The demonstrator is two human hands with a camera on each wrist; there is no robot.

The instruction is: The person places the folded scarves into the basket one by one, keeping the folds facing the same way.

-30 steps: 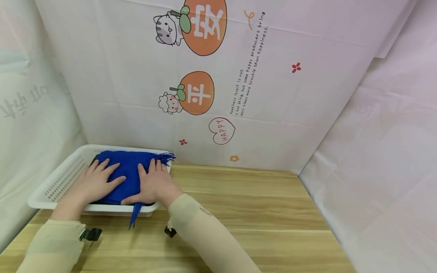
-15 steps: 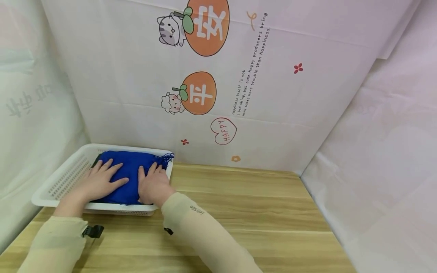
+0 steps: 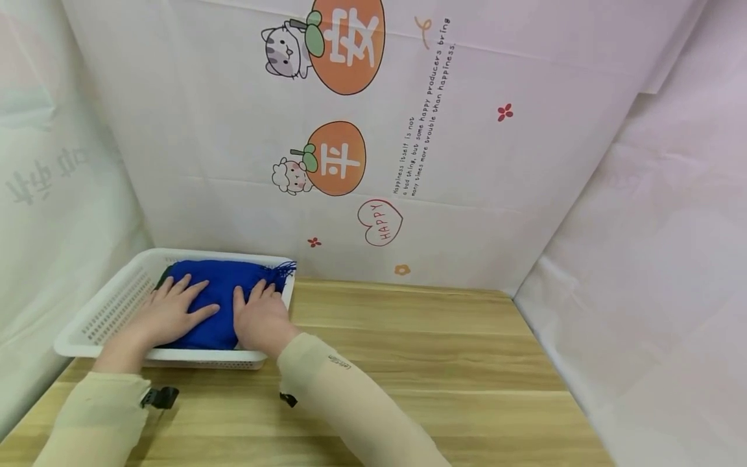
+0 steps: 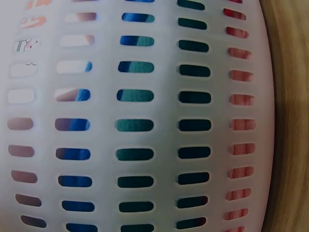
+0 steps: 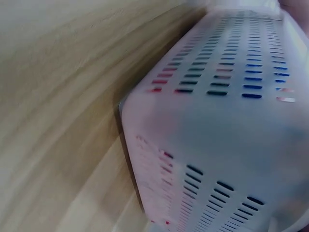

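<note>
A folded blue scarf (image 3: 213, 324) with a fringe (image 3: 284, 269) at its far right corner lies in a white plastic basket (image 3: 72, 334). On its left part rests my left hand (image 3: 169, 316), fingers spread and straight. My right hand (image 3: 262, 319) presses on the scarf's right part near the front rim, its thumb out of sight. A dark green edge of cloth (image 3: 163, 277) shows beneath the blue at the left. Through the slots in the left wrist view, green cloth (image 4: 135, 125) and red cloth (image 4: 242, 124) appear below the blue layer.
The basket stands on a wood-grain table (image 3: 420, 363) at the left, close to a printed white backdrop (image 3: 467, 214). Its slotted side wall and corner (image 5: 203, 116) fill much of the right wrist view. White sheets hang on both sides.
The blue strip that hung over the basket's front rim is no longer there. My right hand has shifted slightly and its thumb has gone from view. The left hand stays on the scarf.
</note>
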